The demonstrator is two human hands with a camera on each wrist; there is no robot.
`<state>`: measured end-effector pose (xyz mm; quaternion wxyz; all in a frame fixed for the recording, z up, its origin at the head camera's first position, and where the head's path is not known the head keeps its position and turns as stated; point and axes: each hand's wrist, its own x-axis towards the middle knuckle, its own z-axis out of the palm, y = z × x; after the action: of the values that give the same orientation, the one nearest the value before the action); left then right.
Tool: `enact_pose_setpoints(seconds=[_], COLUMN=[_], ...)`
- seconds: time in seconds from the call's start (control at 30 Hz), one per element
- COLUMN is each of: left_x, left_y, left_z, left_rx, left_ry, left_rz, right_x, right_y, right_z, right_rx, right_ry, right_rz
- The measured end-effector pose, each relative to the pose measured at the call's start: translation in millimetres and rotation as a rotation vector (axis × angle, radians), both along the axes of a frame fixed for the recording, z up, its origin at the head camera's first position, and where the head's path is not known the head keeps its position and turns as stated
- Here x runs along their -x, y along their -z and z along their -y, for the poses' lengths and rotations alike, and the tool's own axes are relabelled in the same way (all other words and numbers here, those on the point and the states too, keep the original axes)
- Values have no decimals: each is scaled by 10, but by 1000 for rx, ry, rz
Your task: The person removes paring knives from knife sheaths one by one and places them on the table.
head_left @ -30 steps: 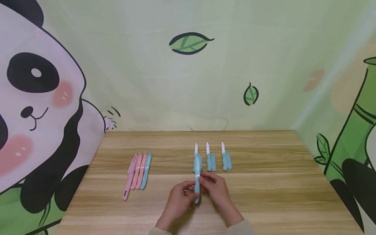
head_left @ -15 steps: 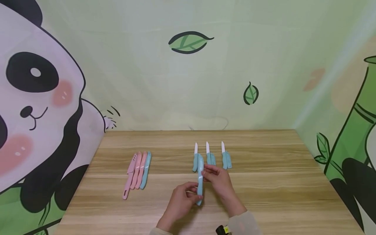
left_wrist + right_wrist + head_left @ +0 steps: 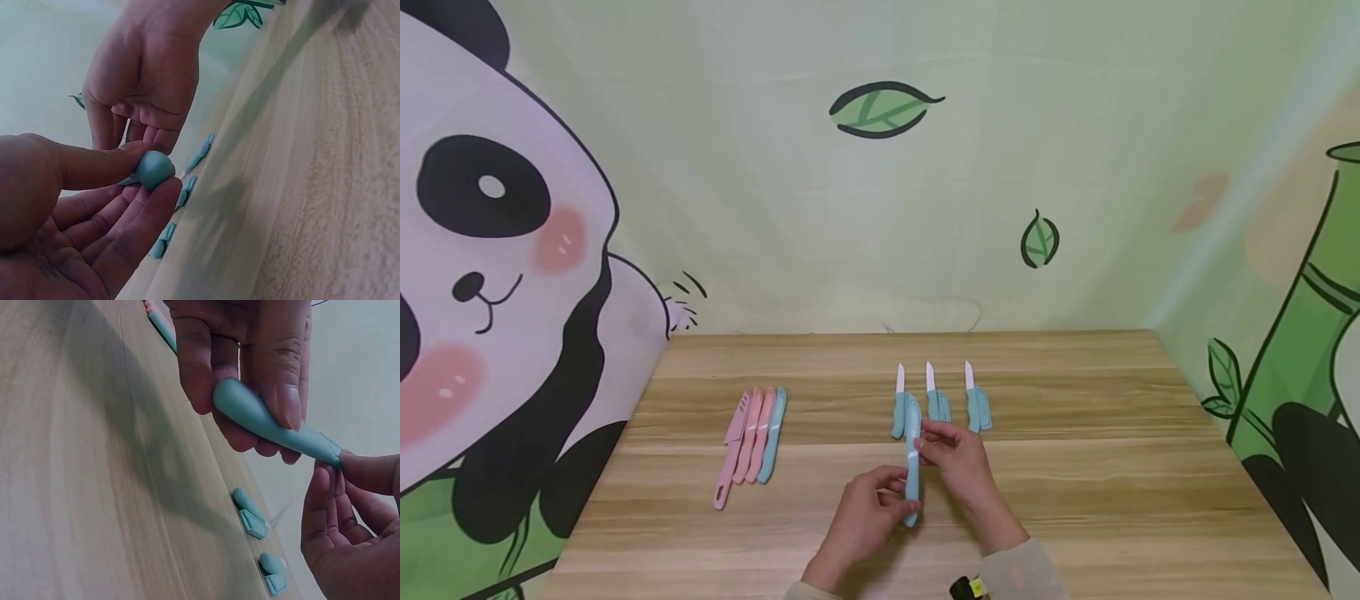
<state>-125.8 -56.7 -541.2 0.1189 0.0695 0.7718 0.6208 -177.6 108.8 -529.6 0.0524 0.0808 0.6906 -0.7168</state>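
Between both hands, above the table, is a blue knife in its blue sheath point(image 3: 913, 454). The left hand point(image 3: 867, 512) pinches the handle near its butt end, thumb on top, as the left wrist view shows. Farther up, around where handle and sheath meet, the right hand point(image 3: 958, 458) pinches it with thumb and fingers. Behind it lies an unsheathed blue knife point(image 3: 898, 414) with a white blade; its sheath is hidden in the head view. To the right lie two more bare blue knives point(image 3: 932, 400), each with a blue sheath point(image 3: 984, 408) beside its handle.
On the left of the wooden table point(image 3: 1075, 500) lie three sheathed pink knives point(image 3: 751, 437) and a sheathed blue knife point(image 3: 772, 437), side by side. A black and yellow object point(image 3: 967, 587) shows by the right sleeve. A printed cloth point(image 3: 760, 208) hangs behind.
Over the second, both hands and the held knife shifted slightly right, uncovering the handle of the knife behind. In the last half second they barely moved.
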Motion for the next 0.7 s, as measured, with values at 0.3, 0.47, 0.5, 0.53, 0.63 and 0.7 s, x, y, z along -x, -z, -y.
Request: enact_pose_setpoints(seconds=[0.3, 0.47, 0.5, 0.53, 0.63, 0.7], left_x=[0, 2, 2, 1, -1, -4], left_y=[28, 30, 32, 30, 34, 32], left_z=[7, 1, 0, -1, -4, -4], left_rx=[25, 30, 30, 30, 28, 22], left_ry=[-1, 6, 8, 10, 15, 17], left_rz=[-5, 5, 5, 7, 9, 13], right_x=[-1, 1, 3, 6, 10, 9], right_y=[-1, -31, -35, -41, -55, -64], right_z=[-20, -27, -27, -26, -24, -24], right_rx=[-18, -24, -25, -20, -17, -19], right_ry=[-12, -8, -8, -6, -7, -9], right_rz=[10, 26, 24, 26, 14, 13])
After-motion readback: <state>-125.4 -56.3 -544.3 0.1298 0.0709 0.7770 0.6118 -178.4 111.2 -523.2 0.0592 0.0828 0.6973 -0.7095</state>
